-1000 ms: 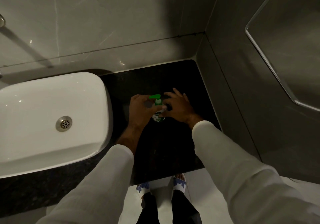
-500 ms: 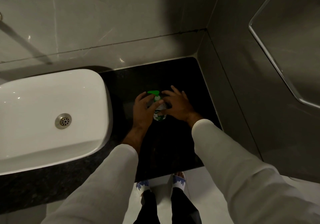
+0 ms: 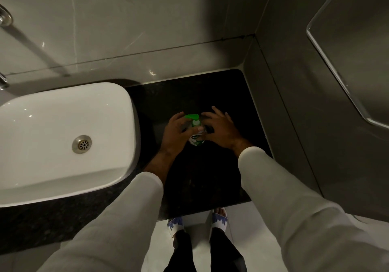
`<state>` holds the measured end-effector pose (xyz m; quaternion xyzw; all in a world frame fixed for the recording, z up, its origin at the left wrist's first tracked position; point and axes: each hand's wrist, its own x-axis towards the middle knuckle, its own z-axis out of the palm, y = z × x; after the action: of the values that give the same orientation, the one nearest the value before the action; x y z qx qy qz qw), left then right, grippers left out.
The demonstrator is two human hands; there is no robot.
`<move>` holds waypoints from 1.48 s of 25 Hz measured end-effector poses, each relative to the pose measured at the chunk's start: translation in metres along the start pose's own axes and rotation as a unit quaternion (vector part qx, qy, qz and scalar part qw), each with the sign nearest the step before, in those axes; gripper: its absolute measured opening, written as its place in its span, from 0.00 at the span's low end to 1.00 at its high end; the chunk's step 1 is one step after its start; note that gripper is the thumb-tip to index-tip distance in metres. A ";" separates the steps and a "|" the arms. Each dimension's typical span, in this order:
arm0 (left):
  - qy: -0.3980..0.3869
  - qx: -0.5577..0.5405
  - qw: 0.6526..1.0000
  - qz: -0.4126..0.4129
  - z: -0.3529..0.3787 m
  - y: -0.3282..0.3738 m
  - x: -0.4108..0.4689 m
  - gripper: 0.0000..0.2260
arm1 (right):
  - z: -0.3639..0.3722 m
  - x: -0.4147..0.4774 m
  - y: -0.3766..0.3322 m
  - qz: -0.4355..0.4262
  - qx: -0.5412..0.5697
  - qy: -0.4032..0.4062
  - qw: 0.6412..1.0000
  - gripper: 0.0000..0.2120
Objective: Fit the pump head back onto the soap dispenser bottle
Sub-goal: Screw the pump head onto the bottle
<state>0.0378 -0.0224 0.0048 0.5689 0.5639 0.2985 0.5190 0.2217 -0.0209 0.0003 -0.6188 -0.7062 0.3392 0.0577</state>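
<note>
A dim bathroom corner, grey tiled walls meeting at the back right, with a dark speckled counter (image 3: 221, 95) running along the wall and a white rectangular basin (image 3: 63, 137) sitting on it at the left, its metal drain (image 3: 81, 144) showing in the bowl. The only view is the head camera, looking steeply down past two pale sleeves to the counter and, below its front edge, a light floor with two feet in white and blue patterned sandals (image 3: 176, 225). A curved glass edge (image 3: 336, 74) cuts across the right wall. In the middle of the dark counter, just right of the basin and well short of the back wall, stands the soap dispenser bottle (image 3: 196, 139), small and clear with a green and white label, upright. The green pump head (image 3: 192, 116) sits on top of it, its nozzle pointing left, with a white collar beneath. The left hand (image 3: 175, 134) is wrapped around the bottle from the left side, fingers curled behind it and the thumb laid across its front, so it grips the bottle. The right hand (image 3: 221, 127) comes in from the right with fingers spread and loosely curved; its thumb and nearest fingertips reach the bottle's shoulder just below the collar, but the shadow there hides whether they press on it or only touch it. Both forearms are bare from wrist to the sleeve cuffs.
</note>
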 end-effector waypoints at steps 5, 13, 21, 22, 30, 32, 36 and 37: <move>-0.009 0.057 0.997 0.053 -0.038 0.027 -0.005 0.36 | 0.000 -0.002 -0.001 0.022 -0.005 0.004 1.000 0.27; -0.149 0.496 0.825 0.229 -0.040 0.106 0.022 0.12 | -0.003 -0.001 -0.007 0.037 -0.016 0.007 0.999 0.26; -0.127 0.446 0.885 0.043 -0.030 0.107 0.039 0.10 | -0.004 0.001 -0.017 0.056 -0.014 0.003 0.998 0.27; -0.105 0.405 0.908 0.019 -0.030 0.105 0.038 0.10 | -0.004 0.000 -0.018 0.056 -0.016 0.004 0.998 0.27; -0.063 0.246 0.963 -0.093 -0.026 0.098 0.028 0.12 | -0.006 -0.004 -0.017 0.049 -0.003 0.008 0.999 0.23; -0.076 0.239 0.963 -0.097 -0.025 0.096 0.026 0.12 | -0.007 -0.006 -0.017 0.045 0.000 0.009 0.999 0.23; -0.017 0.160 0.981 -0.105 -0.025 0.086 0.013 0.21 | -0.002 -0.006 -0.012 0.044 0.000 0.007 0.999 0.25; 0.011 0.148 0.983 -0.105 -0.026 0.076 0.009 0.22 | 0.002 -0.006 -0.009 0.043 0.005 0.007 0.999 0.26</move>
<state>0.0403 0.0057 0.0807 0.5734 0.6645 0.1617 0.4512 0.2142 -0.0273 0.0060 -0.6502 -0.6770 0.3410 0.0512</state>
